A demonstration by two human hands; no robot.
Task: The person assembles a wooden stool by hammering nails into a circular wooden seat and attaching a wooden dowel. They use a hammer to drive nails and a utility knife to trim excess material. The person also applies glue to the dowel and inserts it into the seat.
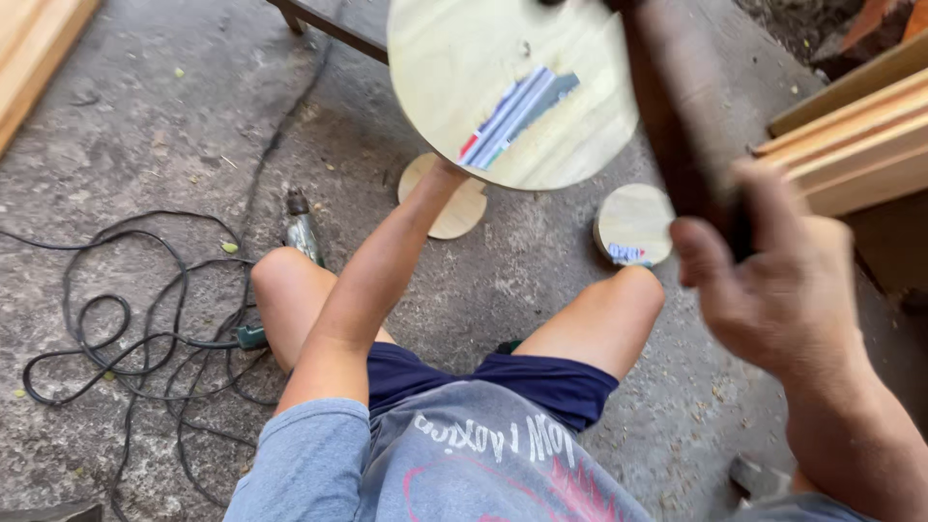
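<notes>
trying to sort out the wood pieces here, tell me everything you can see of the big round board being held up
The big round board is a pale disc of light wood, plywood by its look, with faint grain and a smooth cut edge. A striped sticker in red, white, grey and blue lies slanted across its face. It is held up above the concrete floor, its top cut off by the frame. The left hand reaches under its lower edge, mostly hidden behind it. A dark blurred handle, gripped by the right hand, crosses its right side.

The left arm is stretched forward and down, its hand hidden. The right hand [773, 290] is raised, fingers [706, 261] curled closed, blurred.
</notes>
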